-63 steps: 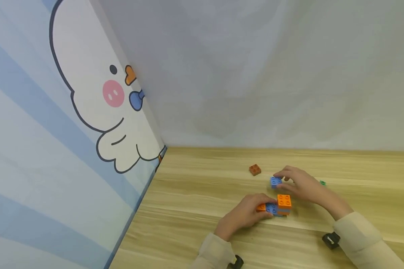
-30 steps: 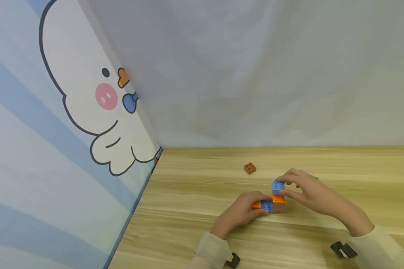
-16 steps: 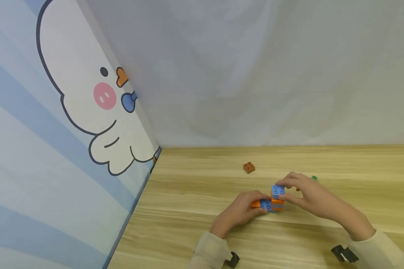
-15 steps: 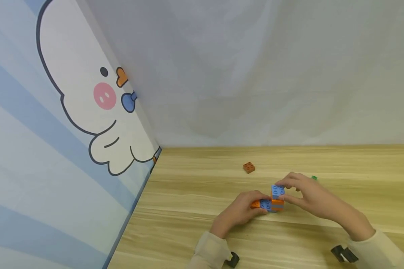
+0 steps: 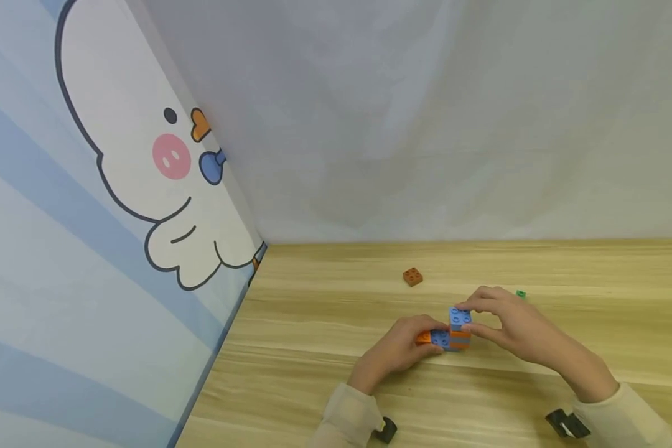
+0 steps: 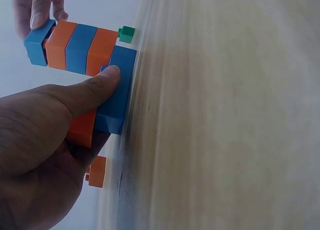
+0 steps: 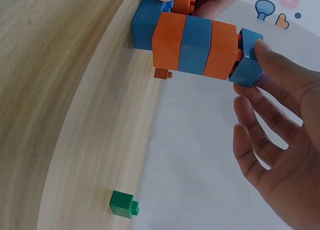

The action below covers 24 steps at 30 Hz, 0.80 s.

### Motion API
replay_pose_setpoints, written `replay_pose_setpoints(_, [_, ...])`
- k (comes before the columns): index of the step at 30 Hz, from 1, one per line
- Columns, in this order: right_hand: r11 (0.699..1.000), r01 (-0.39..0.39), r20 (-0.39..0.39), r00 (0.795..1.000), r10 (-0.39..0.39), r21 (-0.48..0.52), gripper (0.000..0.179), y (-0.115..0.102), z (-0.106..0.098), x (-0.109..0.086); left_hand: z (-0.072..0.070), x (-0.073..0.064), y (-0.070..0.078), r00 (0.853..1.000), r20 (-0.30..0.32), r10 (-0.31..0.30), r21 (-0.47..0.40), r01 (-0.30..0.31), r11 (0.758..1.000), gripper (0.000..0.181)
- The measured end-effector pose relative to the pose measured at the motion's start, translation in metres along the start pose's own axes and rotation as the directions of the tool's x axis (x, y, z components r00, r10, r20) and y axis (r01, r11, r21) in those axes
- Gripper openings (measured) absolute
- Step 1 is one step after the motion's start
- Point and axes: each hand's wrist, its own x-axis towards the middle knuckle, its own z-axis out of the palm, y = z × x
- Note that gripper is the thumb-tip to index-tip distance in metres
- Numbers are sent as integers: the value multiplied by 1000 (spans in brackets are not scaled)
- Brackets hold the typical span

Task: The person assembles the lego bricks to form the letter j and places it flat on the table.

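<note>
A tower of toy bricks (image 7: 195,45), orange, blue and orange, rises from the right end of a long blue base brick (image 6: 117,97). At the base's other end sits an orange brick (image 5: 424,336). My left hand (image 5: 400,351) grips that end, its thumb pressing the base's side. My right hand (image 5: 518,330) pinches a small blue brick (image 5: 458,318) between thumb and finger on the tower's top. In the right wrist view this brick is slightly tilted, and orange studs show in the gap beneath it.
A flat brown brick (image 5: 412,277) lies on the wooden table (image 5: 325,298) behind the build. A small green brick (image 5: 521,294) stands beyond my right hand. A pale curtain (image 5: 369,155) hangs behind, and a cartoon-printed panel (image 5: 123,155) borders the left side.
My right hand has brought the small blue brick from behind the tower, over its top and down onto it. My left hand has kept its grip on the base.
</note>
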Motion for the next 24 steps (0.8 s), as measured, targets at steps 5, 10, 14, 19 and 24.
replay_pose_setpoints(5, [1000, 6, -7, 1000, -6, -29, 28, 0, 0, -1, 0, 2, 1, 1000, 1, 9, 6, -9, 1000, 44])
replay_pose_setpoints(10, [998, 21, -22, 1000, -22, -63, 29, -1, -1, -2, -1, 2, 1, 1000, -3, 14, 13, -14, 1000, 44])
replay_pose_setpoints(14, [996, 26, -22, 999, -28, -85, 29, -4, 0, -1, -1, 0, 2, 1000, -4, 6, 15, -6, 1000, 44])
replay_pose_setpoints(19, [996, 14, 1, 1000, -14, -90, 29, -3, -1, 1, -2, 0, 3, 1000, -2, -3, 19, 3, 1000, 43])
replay_pose_setpoints(24, [997, -19, 15, 1000, 20, -75, 29, -3, 0, 0, -1, 1, 3, 1000, -3, -13, 13, 13, 1000, 43])
